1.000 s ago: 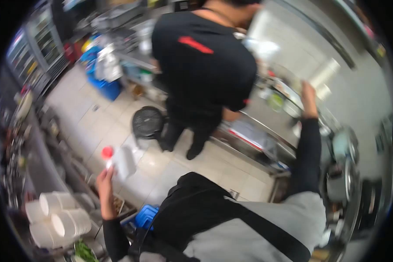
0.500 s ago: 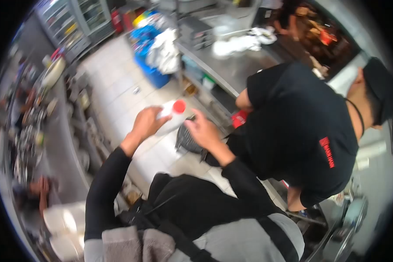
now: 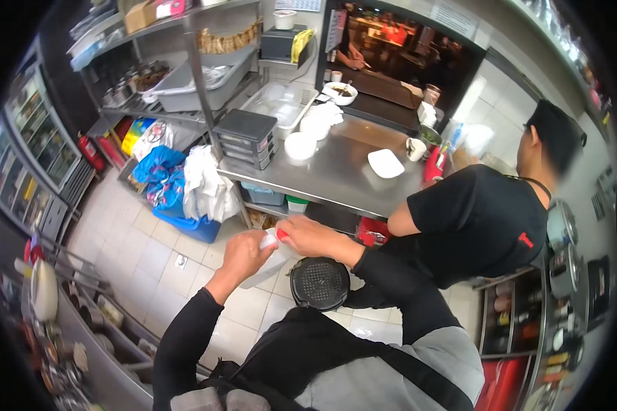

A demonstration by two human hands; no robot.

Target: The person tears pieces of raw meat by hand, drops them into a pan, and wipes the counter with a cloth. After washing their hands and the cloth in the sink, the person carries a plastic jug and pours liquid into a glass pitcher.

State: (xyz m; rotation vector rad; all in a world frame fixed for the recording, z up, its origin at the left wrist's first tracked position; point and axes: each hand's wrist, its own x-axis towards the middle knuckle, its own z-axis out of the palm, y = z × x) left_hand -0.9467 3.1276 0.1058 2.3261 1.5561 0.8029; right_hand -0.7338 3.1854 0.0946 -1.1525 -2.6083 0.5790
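Note:
In front of my body I hold a whitish plastic bottle point(image 3: 274, 259) with a red cap point(image 3: 281, 234), tilted over the floor. My left hand point(image 3: 242, 256) is wrapped round the bottle near its neck. The fingers of my right hand point(image 3: 315, 237) are closed on the red cap. Whether the cap is still seated on the neck cannot be made out. Below my right hand, a round black perforated item point(image 3: 320, 283) stands at floor level.
A co-worker point(image 3: 473, 222) in black stands to the right at the steel counter point(image 3: 336, 161). A square white plate point(image 3: 386, 164) and a grey drawer unit point(image 3: 247, 133) rest on it. Beside the counter, a blue bin point(image 3: 192, 226) overflows with bags. Another counter point(image 3: 110, 363) runs along the left.
My right hand, apart from the bottle with fingers spread, has come to its red cap and closed on it. My view has turned toward the counter and pass window.

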